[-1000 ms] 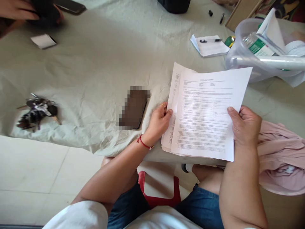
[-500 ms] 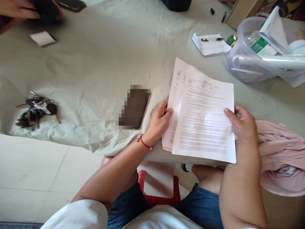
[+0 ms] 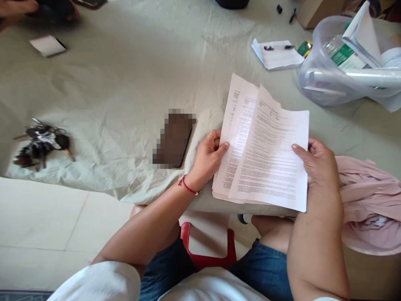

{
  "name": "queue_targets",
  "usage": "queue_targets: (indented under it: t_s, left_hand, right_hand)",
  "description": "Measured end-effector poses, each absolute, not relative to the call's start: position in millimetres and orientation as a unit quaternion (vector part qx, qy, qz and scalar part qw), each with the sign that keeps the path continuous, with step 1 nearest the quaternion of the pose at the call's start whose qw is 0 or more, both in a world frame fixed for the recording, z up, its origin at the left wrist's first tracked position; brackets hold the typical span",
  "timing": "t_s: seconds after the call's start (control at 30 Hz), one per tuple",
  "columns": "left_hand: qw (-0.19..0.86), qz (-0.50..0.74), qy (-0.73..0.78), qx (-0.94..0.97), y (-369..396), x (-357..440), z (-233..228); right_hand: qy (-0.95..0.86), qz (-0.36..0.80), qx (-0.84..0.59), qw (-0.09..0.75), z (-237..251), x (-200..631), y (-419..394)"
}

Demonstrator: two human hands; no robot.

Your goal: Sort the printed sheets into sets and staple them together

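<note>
A stack of printed paper sheets [image 3: 266, 154] rests at the near edge of a table covered with a pale green cloth [image 3: 131, 79]. My left hand [image 3: 209, 158] grips the stack's left edge, thumb on top. My right hand [image 3: 318, 167] holds the right edge of the top sheet, which is lifted and curled toward the left. A dark phone [image 3: 174, 138] lies just left of my left hand.
A bunch of keys [image 3: 40, 143] lies at the left. A pink garment [image 3: 369, 200] is heaped at the right. Behind it stands a clear plastic tub [image 3: 326, 79] with boxes. A notepad with a pen [image 3: 277, 53] lies further back. Another person's hand [image 3: 19, 8] is at the top left.
My right hand has swung the top sheet leftward, so its far edge now curls up and narrows. My left hand has stayed on the stack's left edge.
</note>
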State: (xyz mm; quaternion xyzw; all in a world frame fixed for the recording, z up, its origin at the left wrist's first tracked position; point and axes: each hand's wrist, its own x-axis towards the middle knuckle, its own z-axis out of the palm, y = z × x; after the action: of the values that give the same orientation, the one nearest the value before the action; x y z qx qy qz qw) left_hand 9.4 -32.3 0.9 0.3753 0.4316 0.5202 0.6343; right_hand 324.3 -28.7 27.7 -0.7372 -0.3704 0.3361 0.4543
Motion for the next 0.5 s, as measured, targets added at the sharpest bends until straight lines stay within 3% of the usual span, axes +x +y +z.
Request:
queue_targets:
  t_s: [0.27, 0.5]
  left_hand:
    - [0.635, 0.538, 0.426, 0.354, -30, 10, 3]
    - [0.637, 0.533, 0.442, 0.339, -27, 10, -1]
  right_hand:
    - [-0.377, 0.416, -0.712, 0.422, 42, 313, -33]
    - [-0.367, 0.387, -0.72, 0.445, 44, 319, -36]
